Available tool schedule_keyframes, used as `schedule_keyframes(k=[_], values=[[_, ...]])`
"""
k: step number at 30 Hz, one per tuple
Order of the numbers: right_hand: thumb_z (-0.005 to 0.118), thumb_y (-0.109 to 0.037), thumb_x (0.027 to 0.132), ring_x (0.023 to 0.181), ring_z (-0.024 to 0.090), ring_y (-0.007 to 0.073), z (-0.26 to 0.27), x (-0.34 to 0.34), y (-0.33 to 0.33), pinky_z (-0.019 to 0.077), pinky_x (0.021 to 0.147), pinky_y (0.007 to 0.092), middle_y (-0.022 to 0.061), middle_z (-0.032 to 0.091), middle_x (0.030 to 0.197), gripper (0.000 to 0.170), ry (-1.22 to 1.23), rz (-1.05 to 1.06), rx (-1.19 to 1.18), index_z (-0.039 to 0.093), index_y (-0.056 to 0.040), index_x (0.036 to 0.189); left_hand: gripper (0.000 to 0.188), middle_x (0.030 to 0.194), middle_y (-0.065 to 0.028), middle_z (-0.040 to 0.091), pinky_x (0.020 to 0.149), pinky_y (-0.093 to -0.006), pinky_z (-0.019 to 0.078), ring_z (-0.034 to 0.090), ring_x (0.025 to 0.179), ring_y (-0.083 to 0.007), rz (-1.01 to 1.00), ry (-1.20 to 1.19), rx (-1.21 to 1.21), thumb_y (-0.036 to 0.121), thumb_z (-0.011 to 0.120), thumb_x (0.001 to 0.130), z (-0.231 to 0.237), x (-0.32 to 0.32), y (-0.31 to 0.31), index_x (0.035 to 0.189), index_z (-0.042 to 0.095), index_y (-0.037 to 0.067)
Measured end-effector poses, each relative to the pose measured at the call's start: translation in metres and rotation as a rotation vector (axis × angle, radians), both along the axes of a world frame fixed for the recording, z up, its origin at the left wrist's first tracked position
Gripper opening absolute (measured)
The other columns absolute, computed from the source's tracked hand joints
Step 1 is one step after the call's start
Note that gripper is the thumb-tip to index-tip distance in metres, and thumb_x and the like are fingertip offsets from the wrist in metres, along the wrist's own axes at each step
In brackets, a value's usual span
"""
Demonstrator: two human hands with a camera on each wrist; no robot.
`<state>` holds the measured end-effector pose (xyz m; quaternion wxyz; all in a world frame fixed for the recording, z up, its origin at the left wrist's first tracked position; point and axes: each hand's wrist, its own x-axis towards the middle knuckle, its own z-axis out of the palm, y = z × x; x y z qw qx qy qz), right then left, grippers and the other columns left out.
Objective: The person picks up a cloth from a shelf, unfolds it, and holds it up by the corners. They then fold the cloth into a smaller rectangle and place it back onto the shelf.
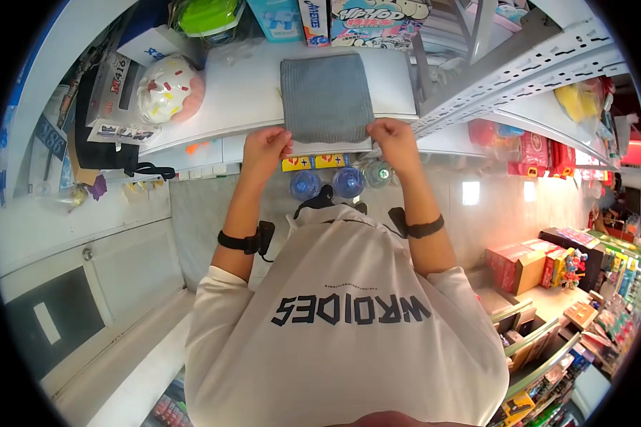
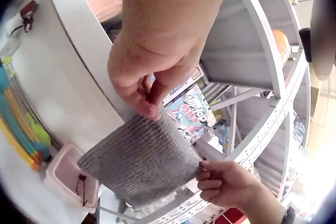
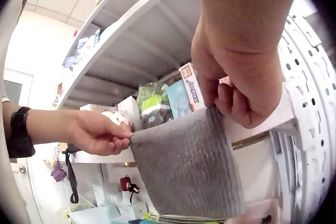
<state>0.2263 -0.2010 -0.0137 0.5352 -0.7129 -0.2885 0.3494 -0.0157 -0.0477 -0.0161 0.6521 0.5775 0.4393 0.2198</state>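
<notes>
A grey ribbed cloth (image 1: 327,98) is spread out between the two hands at the front edge of a white shelf. The left hand (image 1: 267,151) pinches one near corner and the right hand (image 1: 394,144) pinches the other. In the left wrist view the left hand (image 2: 155,66) grips the upper corner of the cloth (image 2: 144,161), with the right hand (image 2: 231,187) at another corner. The right wrist view shows the cloth (image 3: 184,166) hanging from the pinching fingers of the left hand (image 3: 100,133) and right hand (image 3: 239,87).
On the shelf (image 1: 238,96) stand a wrapped round white-and-pink item (image 1: 169,90), a green-lidded container (image 1: 208,18) and boxes (image 1: 379,23). A perforated metal post (image 1: 506,67) rises at the right. Bottles (image 1: 348,183) stand below the shelf edge, and cartons (image 1: 514,265) lie further right.
</notes>
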Motion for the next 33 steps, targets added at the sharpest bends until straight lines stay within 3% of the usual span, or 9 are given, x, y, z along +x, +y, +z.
schedule_keyframes(k=[6, 9, 12, 17, 19, 26, 30, 31, 33], values=[[0.07, -0.015, 0.089, 0.059, 0.04, 0.0065, -0.011, 0.01, 0.009, 0.0346, 0.053, 0.0286, -0.0044, 0.046, 0.06, 0.023, -0.016, 0.041, 0.076, 0.067, 0.0061, 0.08, 0.02, 0.076, -0.0038, 0.068, 0.058, -0.0263, 0.046, 0.057, 0.062, -0.0099, -0.041, 0.117, 0.165, 0.015, 0.065, 0.094, 0.014, 0.008, 0.006, 0.094, 0.07, -0.005], [0.07, -0.015, 0.089, 0.058, 0.04, 0.0073, 0.013, 0.006, 0.013, 0.0349, 0.053, 0.0291, -0.0034, 0.046, 0.059, 0.023, -0.034, -0.008, -0.008, 0.067, 0.0067, 0.081, 0.021, 0.074, -0.0034, 0.067, 0.058, -0.0267, 0.0455, 0.056, 0.06, -0.0101, -0.057, 0.174, 0.222, 0.016, 0.065, 0.093, 0.017, 0.01, 0.018, 0.091, 0.07, -0.004], [0.07, -0.015, 0.088, 0.056, 0.042, 0.0094, 0.017, 0.011, 0.021, 0.0369, 0.053, 0.0302, 0.0009, 0.05, 0.058, 0.022, -0.134, 0.029, -0.025, 0.069, 0.006, 0.083, 0.021, 0.074, -0.0041, 0.068, 0.058, -0.027, 0.045, 0.058, 0.062, -0.0104, -0.078, 0.222, 0.334, 0.016, 0.066, 0.093, 0.017, 0.013, 0.023, 0.094, 0.071, -0.005], [0.073, -0.018, 0.085, 0.053, 0.056, 0.0183, 0.018, 0.005, 0.027, 0.0457, 0.056, 0.0332, 0.0116, 0.062, 0.062, 0.022, -0.344, -0.052, -0.05, 0.073, 0.003, 0.091, 0.02, 0.072, -0.0062, 0.068, 0.058, -0.0288, 0.0461, 0.06, 0.063, -0.0118, -0.057, 0.334, 0.451, 0.015, 0.069, 0.092, 0.022, 0.021, 0.019, 0.096, 0.071, -0.005], [0.074, -0.019, 0.084, 0.054, 0.057, 0.0198, 0.013, 0.005, 0.025, 0.0466, 0.057, 0.0335, 0.0118, 0.062, 0.062, 0.023, -0.372, -0.062, -0.036, 0.073, 0.0026, 0.092, 0.023, 0.076, -0.0145, 0.072, 0.066, -0.0378, 0.0524, 0.069, 0.068, -0.0284, -0.036, 0.414, 0.587, 0.021, 0.069, 0.09, 0.019, 0.021, 0.016, 0.095, 0.073, -0.001], [0.077, -0.02, 0.082, 0.055, 0.059, 0.0221, 0.006, 0.001, 0.019, 0.0471, 0.056, 0.0353, 0.0102, 0.06, 0.063, 0.023, -0.468, -0.09, -0.027, 0.073, -0.0004, 0.094, 0.023, 0.079, -0.0134, 0.072, 0.068, -0.0405, 0.0529, 0.069, 0.072, -0.0322, 0.05, 0.394, 0.763, 0.024, 0.069, 0.091, 0.0, 0.018, 0.004, 0.097, 0.073, 0.002], [0.078, -0.016, 0.081, 0.06, 0.062, 0.0248, 0.005, 0.0, 0.019, 0.0475, 0.055, 0.0378, 0.0088, 0.061, 0.07, 0.016, -0.645, -0.142, 0.013, 0.07, -0.0043, 0.089, 0.014, 0.088, -0.0095, 0.067, 0.071, -0.0405, 0.0513, 0.065, 0.082, -0.0301, 0.149, 0.341, 1.08, 0.015, 0.073, 0.085, -0.003, 0.02, -0.001, 0.096, 0.072, 0.006], [0.077, -0.013, 0.081, 0.063, 0.063, 0.0267, 0.002, -0.001, 0.02, 0.0484, 0.056, 0.0388, 0.0081, 0.061, 0.075, 0.012, -0.765, -0.127, 0.132, 0.068, -0.0059, 0.087, 0.015, 0.09, -0.0086, 0.064, 0.073, -0.0394, 0.0507, 0.063, 0.084, -0.029, 0.193, 0.275, 1.21, 0.01, 0.076, 0.082, -0.003, 0.021, 0.0, 0.095, 0.072, 0.006], [0.075, -0.011, 0.082, 0.065, 0.064, 0.0286, -0.003, -0.003, 0.02, 0.0494, 0.057, 0.0398, 0.0073, 0.062, 0.08, 0.01, -0.884, -0.111, 0.252, 0.067, -0.0074, 0.085, 0.017, 0.093, -0.0078, 0.062, 0.072, -0.0402, 0.0502, 0.061, 0.086, -0.0287, 0.077, 0.212, 1.346, 0.007, 0.075, 0.078, -0.014, 0.017, 0.007, 0.095, 0.071, 0.007]])
